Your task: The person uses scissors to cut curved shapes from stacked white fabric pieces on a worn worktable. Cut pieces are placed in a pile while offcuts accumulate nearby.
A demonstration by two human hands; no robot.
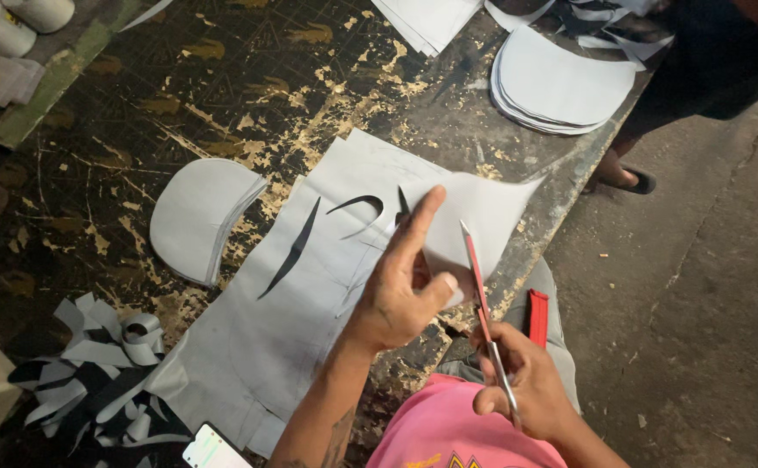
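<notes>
While grey sheet (310, 303) lies on scarred worktable (136, 113), flap pinched in closed left hand (401, 290); red-handled knife (483, 303) gripped in closed right hand (526, 390). Thumb could be nicked: blade tip just beside it.

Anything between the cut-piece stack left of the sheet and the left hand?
In the head view, only the grey sheet with two dark curved slits lies between the stack and the left hand.
</notes>
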